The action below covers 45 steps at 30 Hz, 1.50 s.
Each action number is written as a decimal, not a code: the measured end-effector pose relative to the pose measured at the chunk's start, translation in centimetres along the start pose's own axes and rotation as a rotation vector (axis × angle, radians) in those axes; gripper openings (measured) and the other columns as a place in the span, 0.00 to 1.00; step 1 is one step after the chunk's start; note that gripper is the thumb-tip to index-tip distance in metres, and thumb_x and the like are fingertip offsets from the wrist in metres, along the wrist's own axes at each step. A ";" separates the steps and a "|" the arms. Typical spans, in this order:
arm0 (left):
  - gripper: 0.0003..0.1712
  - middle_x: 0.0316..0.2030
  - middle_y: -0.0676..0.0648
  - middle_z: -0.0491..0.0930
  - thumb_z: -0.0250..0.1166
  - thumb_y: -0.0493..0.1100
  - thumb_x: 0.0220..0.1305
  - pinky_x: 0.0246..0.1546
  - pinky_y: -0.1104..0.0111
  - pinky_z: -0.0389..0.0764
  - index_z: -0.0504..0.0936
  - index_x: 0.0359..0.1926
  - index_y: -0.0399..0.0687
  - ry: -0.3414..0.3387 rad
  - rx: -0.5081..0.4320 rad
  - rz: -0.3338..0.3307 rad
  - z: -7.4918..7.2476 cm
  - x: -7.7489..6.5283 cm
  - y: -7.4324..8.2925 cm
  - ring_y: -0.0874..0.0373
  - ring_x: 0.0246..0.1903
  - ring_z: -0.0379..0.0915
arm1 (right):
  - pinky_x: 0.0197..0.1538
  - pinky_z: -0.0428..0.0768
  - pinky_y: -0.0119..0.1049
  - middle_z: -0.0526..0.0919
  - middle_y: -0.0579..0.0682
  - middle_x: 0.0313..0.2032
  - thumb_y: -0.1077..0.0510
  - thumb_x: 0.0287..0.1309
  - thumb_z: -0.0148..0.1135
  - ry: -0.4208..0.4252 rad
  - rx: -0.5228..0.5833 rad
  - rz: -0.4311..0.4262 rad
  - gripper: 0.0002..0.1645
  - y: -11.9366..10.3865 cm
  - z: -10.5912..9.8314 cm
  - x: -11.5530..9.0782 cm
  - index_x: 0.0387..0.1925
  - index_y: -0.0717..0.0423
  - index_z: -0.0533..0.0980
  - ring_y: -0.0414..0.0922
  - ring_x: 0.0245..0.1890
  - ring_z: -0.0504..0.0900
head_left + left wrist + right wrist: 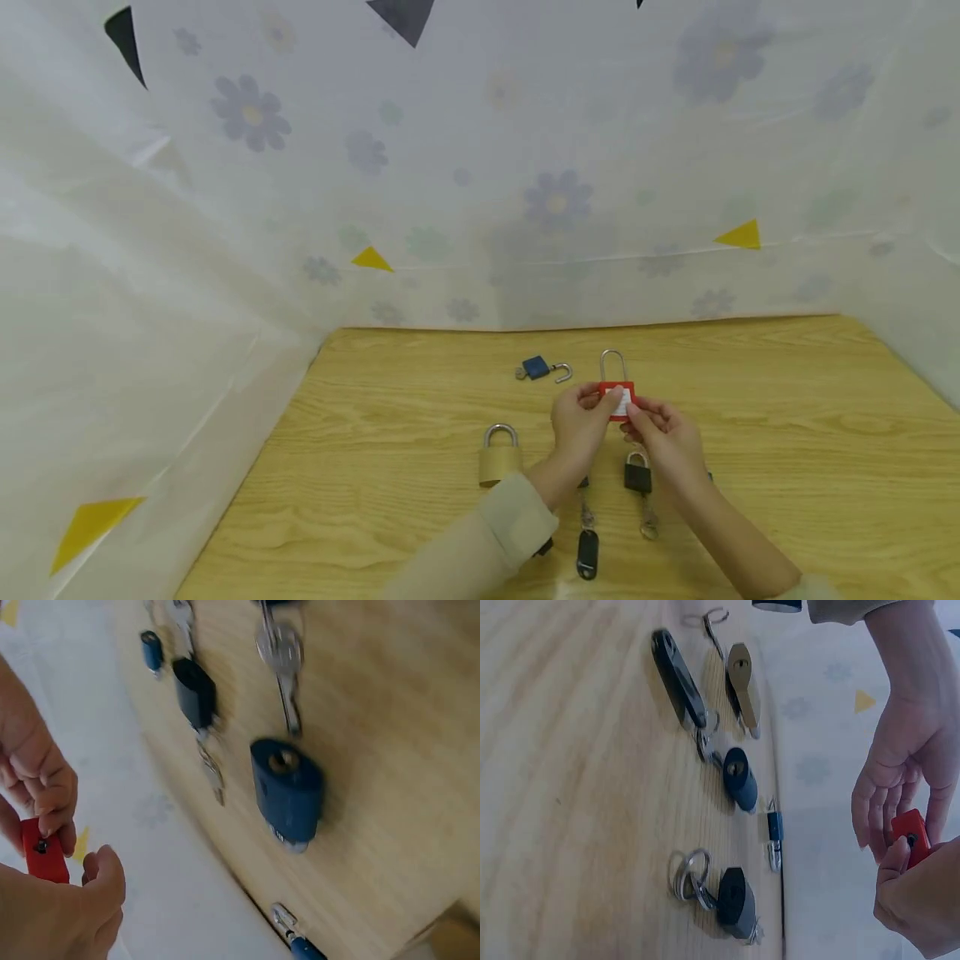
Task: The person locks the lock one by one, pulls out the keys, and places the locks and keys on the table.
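A red padlock (617,401) with a white label and a tall steel shackle pointing away from me is held above the table. My left hand (581,423) pinches its left side, the thumb lying over the label. On the other side, the thumb and fingers of my right hand (669,437) grip its lower right edge. The left wrist view shows the keyhole in the underside of the red padlock (45,853). In the right wrist view the same red padlock (910,834) sits between both hands.
A brass padlock (500,463) stands left of my hands. Beyond them lies a blue padlock (536,367) with its shackle out to the side. Nearer are a black padlock (637,477) with a key ring and a black key tag (588,553). A floral sheet (450,192) encloses the table.
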<state>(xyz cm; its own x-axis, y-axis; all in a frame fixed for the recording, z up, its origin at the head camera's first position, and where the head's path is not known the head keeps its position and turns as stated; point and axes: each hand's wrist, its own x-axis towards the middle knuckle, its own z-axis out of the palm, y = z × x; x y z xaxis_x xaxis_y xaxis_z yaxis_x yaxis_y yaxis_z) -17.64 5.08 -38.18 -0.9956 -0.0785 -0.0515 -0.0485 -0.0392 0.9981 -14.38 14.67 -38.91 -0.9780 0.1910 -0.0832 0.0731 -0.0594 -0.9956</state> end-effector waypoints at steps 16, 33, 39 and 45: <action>0.05 0.26 0.43 0.83 0.67 0.32 0.48 0.27 0.76 0.77 0.84 0.30 0.35 0.154 0.325 0.134 3.7 5.5 -1.6 0.60 0.27 0.76 | 0.31 0.79 0.23 0.75 0.37 0.18 0.61 0.62 0.50 0.185 0.026 0.072 0.15 0.6 -0.6 6.7 0.43 0.71 0.67 0.31 0.20 0.76; 0.17 0.25 0.48 0.76 0.54 0.24 0.46 0.18 0.78 0.58 0.82 0.38 0.33 -0.322 0.654 0.067 2.0 7.7 -3.4 0.61 0.21 0.59 | 0.26 0.79 0.26 0.78 0.50 0.22 0.63 0.62 0.48 0.092 -0.196 0.134 0.20 3.6 -1.7 9.1 0.49 0.79 0.66 0.34 0.18 0.77; 0.16 0.24 0.49 0.73 0.53 0.26 0.50 0.18 0.75 0.56 0.83 0.38 0.37 -0.395 0.727 -0.001 1.7 7.8 -3.8 0.60 0.18 0.56 | 0.24 0.77 0.24 0.78 0.49 0.22 0.63 0.62 0.49 0.091 -0.303 0.107 0.18 4.7 -2.0 9.4 0.45 0.79 0.69 0.33 0.18 0.75; 0.17 0.31 0.50 0.75 0.52 0.29 0.53 0.26 0.75 0.58 0.82 0.40 0.44 -0.440 0.833 -0.040 1.6 7.7 -3.5 0.57 0.27 0.59 | 0.21 0.74 0.24 0.78 0.54 0.20 0.65 0.59 0.50 0.112 -0.407 0.059 0.16 4.9 -1.7 9.3 0.40 0.79 0.71 0.34 0.16 0.73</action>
<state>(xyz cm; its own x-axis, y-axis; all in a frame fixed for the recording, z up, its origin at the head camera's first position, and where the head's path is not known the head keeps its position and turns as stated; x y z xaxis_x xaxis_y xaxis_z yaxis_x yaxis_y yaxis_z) -25.28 6.17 -42.06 -0.9248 0.2972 -0.2375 0.0443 0.7042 0.7086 -22.75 17.83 -44.66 -0.9442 0.3057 -0.1229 0.2218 0.3138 -0.9232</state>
